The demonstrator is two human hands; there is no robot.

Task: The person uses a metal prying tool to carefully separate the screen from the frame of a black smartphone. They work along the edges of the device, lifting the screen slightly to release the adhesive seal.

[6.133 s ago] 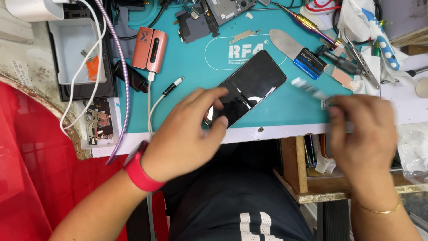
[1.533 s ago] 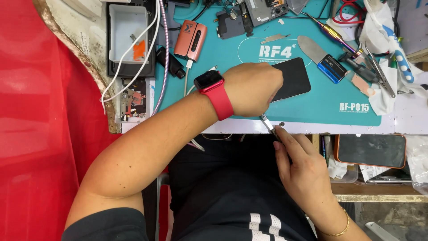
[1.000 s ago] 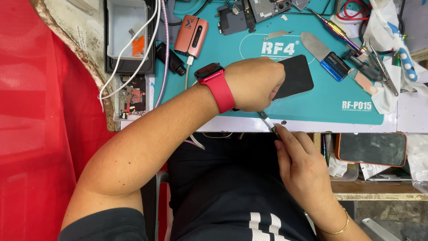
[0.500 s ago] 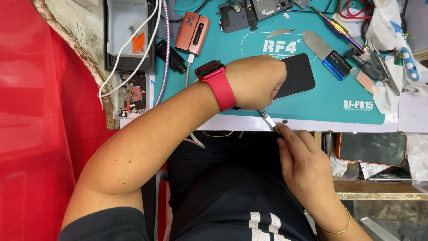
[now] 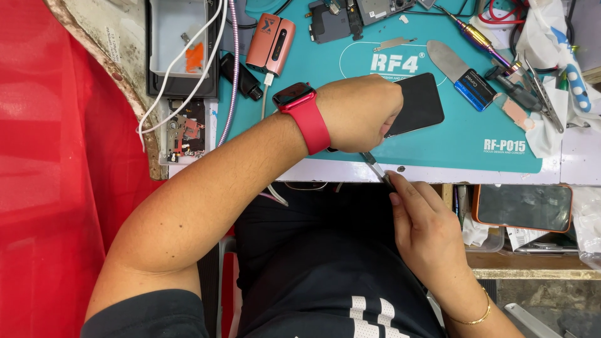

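Two hands on job | left hand [image 5: 363,112] stays clamped on phone [image 5: 421,103], fingers curled | right hand [image 5: 426,228] pinches tool [image 5: 375,166], tip barely shifted since a second ago; prying ongoing

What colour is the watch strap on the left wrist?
Red, on the watch strap, seen clearly in the head view.

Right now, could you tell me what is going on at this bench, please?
A person seated at a workbench is working on a dark phone that lies on a teal mat. The left hand, with a red watch on its wrist, covers and grips the near end of the phone. The right hand pinches a thin metal tool whose tip points in under the left hand at the phone's edge. Blades, tweezers and loose phone parts lie at the back of the mat.
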